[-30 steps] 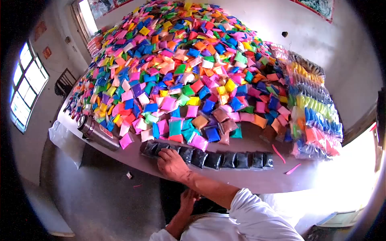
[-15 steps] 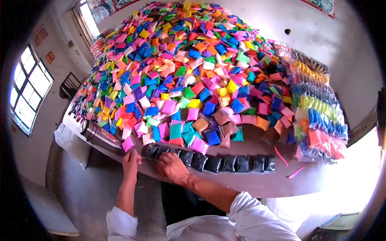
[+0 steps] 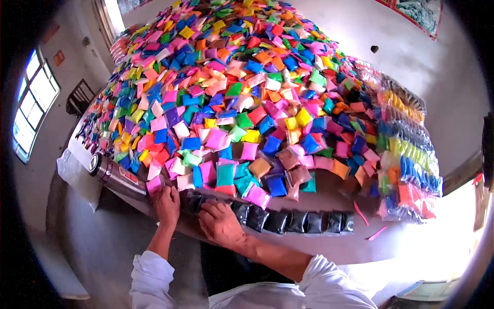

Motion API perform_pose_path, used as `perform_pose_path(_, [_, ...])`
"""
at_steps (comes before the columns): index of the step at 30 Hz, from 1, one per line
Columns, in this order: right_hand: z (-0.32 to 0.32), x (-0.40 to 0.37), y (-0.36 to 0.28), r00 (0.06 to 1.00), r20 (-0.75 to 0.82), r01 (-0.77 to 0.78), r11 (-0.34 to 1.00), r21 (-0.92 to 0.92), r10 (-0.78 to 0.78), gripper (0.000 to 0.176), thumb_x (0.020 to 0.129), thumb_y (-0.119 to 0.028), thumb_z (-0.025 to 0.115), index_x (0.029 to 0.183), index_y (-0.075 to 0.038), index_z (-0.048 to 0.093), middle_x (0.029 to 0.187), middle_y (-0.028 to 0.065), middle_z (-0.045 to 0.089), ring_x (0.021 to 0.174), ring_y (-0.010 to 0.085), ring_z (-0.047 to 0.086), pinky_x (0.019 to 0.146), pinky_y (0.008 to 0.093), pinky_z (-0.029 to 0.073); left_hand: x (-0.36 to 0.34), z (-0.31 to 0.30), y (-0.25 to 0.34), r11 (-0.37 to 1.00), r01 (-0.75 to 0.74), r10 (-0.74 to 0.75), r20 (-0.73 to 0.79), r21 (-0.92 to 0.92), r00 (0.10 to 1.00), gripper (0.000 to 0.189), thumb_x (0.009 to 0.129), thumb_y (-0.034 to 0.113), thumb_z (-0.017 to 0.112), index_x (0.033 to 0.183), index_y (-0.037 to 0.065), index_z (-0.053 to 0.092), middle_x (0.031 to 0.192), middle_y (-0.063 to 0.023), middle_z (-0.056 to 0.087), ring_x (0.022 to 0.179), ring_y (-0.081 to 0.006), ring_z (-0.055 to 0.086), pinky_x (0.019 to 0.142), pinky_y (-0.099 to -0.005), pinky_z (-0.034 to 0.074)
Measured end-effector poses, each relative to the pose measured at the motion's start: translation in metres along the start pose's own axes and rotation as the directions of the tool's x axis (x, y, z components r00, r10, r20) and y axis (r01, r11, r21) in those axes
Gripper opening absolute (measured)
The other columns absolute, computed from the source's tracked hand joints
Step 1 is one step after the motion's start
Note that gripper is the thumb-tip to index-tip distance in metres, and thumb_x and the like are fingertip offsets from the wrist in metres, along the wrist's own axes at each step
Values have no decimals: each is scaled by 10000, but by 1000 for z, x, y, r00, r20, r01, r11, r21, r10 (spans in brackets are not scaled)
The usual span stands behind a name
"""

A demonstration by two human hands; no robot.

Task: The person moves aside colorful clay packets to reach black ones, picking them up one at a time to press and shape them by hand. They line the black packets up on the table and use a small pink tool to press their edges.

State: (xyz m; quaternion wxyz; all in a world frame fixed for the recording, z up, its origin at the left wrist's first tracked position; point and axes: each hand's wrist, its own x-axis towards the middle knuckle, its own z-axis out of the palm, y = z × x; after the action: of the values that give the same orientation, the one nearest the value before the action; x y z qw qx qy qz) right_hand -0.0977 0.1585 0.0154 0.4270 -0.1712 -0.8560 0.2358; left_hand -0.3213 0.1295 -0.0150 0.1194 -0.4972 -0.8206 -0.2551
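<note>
A row of black packets [image 3: 276, 222] lies along the near edge of the table. My right hand [image 3: 221, 224] is on the left part of this row, fingers bent and closed against the packets, covering some of them. Just left of the row's end is my left hand [image 3: 167, 206], its fingers curled together beside a pink packet [image 3: 154, 184]. Whatever those fingertips hold, if anything, is hidden.
A large heap of coloured packets [image 3: 216, 136] covers most of the table [image 3: 309, 244]. A dark metal flask [image 3: 118, 177] lies at the left edge. Stacked packet strips [image 3: 409, 149] stand at right, near two pink strips [image 3: 362, 213]. A clear plastic bag [image 3: 77, 177] hangs at left.
My left hand has moved up to the table edge, close to the pink packet. My right hand stays on the black row, having shifted slightly. The whole view has tilted a little.
</note>
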Motion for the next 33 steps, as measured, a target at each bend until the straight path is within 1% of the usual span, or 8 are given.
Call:
perform_pose_path(3, [-36,48,12,999,-36,-25,983,-183,19,404,708,-88,614,1067,71,521,1126,236,528,1077,375,503,889,524,403,-2,-8,12,999,36,-37,19,28,999,206,881,189,542,760,22,529,813,-210,575,831,-403,551,753,-489,424])
perform_pose_path(6, [-69,119,86,990,-130,-82,978,-190,58,424,717,-32,591,1122,52,497,1071,271,566,974,430,561,870,450,471,2,-14,18,999,14,-16,34,34,999,220,884,191,537,751,16,527,802,-212,570,829,-405,548,761,-491,418])
perform_pose_path(11, [-100,152,214,981,54,-112,763,-637,189,452,777,-74,522,1228,-107,517,1280,91,517,1244,292,427,961,495,384,1,2,5,986,-148,159,-169,76,973,216,876,169,532,724,17,510,726,-196,540,772,-397,533,736,-500,403])
perform_pose_path(12, [-106,145,209,941,111,-189,766,-614,321,444,783,-76,518,1223,-131,533,1294,79,511,1262,280,414,971,467,379,4,0,7,987,-143,155,-172,77,973,216,876,169,532,724,17,510,726,-196,540,772,-397,533,736,-500,403])
perform_pose_path(15, [-106,128,217,938,107,-208,782,-587,330,428,784,-149,549,1210,-106,549,1263,104,545,1222,300,464,972,454,379,3,-9,11,996,-72,74,-40,54,996,209,873,164,534,726,18,512,722,-192,544,769,-393,536,722,-503,398])
perform_pose_path(24, [-131,87,221,991,77,-38,770,-637,113,360,755,-105,566,1112,-67,593,1109,135,619,1088,305,565,865,404,455,-1,5,2,1000,-21,21,-34,10,999,205,860,167,551,719,23,515,742,-185,548,770,-390,537,697,-492,399])
perform_pose_path(28, [-129,110,239,976,154,-32,799,-601,155,259,771,-121,552,1007,-66,644,971,150,653,972,330,611,767,395,496,2,-5,10,997,-35,35,-4,66,999,203,861,180,550,731,28,517,787,-185,545,780,-394,532,711,-495,403])
perform_pose_path(33, [-106,143,253,948,27,-285,881,-377,318,248,840,-137,501,1010,-124,680,828,183,663,844,357,643,714,448,517,2,-6,11,993,-34,33,4,113,999,213,869,188,542,730,28,516,771,-188,541,776,-391,533,724,-499,405])
